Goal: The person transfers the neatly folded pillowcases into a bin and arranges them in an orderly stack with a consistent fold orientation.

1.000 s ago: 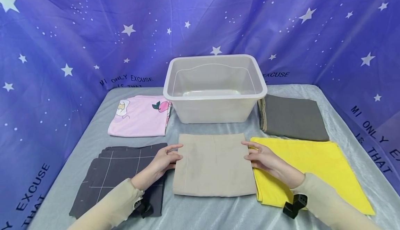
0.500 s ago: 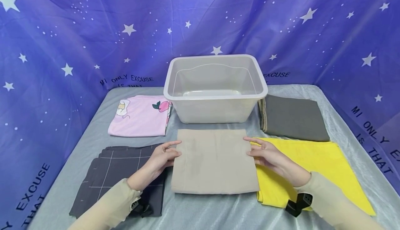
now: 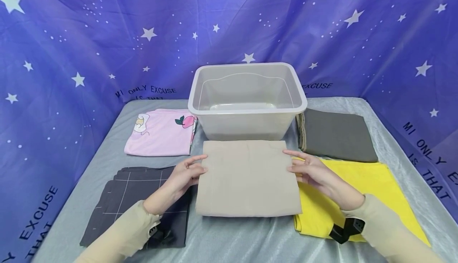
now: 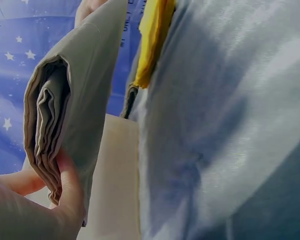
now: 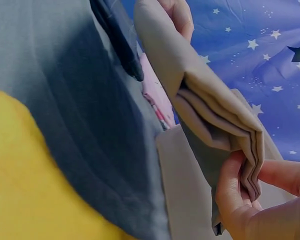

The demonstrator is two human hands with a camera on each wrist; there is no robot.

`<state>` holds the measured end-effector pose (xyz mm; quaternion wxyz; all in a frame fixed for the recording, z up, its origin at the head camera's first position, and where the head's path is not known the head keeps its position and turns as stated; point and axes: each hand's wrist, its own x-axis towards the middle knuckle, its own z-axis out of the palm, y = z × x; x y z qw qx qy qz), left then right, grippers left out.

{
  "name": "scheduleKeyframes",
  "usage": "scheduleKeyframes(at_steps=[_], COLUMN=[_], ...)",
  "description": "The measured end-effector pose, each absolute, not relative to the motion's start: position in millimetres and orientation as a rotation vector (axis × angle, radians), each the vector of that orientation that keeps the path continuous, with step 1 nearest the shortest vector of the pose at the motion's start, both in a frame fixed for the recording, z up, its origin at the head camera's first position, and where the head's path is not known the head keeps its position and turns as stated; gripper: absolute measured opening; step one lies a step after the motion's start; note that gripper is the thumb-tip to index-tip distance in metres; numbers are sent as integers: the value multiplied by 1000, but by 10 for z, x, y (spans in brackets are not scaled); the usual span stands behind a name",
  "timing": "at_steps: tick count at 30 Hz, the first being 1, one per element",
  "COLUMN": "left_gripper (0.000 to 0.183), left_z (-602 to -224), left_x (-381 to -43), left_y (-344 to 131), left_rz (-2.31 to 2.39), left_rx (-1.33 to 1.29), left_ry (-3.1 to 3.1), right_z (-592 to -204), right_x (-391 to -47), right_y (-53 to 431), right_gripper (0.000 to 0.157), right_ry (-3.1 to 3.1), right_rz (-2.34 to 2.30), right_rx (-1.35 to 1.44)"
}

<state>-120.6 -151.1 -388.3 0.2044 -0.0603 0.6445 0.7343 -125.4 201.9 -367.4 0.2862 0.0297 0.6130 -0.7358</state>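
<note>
A folded beige cloth is held level between both hands, raised off the table in front of the bin. My left hand pinches its left edge, thumb and fingers on opposite faces. On the other side my right hand pinches the right edge the same way. Stacked inner layers of the beige cloth show at its end in the left wrist view. The right wrist view shows the folds of the beige cloth too, with the thumb and fingers of the right hand around them.
Behind the cloth stands a whitish plastic bin, open at the top. A pink printed cloth and a dark checked cloth lie left. Folded grey and yellow cloths lie right. A starry blue curtain surrounds the table.
Both hands have lifted the beige cloth and carried it away from the body, nearer the bin; its far edge now overlaps the bin's base in the head view. The other cloths have not moved.
</note>
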Motion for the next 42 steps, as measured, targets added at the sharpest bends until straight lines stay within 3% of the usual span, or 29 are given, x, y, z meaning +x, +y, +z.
scheduleKeyframes(at_steps=[15, 42], left_gripper=[53, 51], left_z=[-3597, -3236], left_x=[-1220, -1203], left_y=[-1498, -1485], left_rz=[2156, 2205], left_rx=[-120, -65], left_ry=[1755, 1788], right_z=[-3433, -3127], right_x=[-1264, -1257], right_y=[2098, 2168], right_gripper=[42, 45], right_ry=[1532, 1570], right_rz=[-2105, -2172], right_rx=[-50, -195])
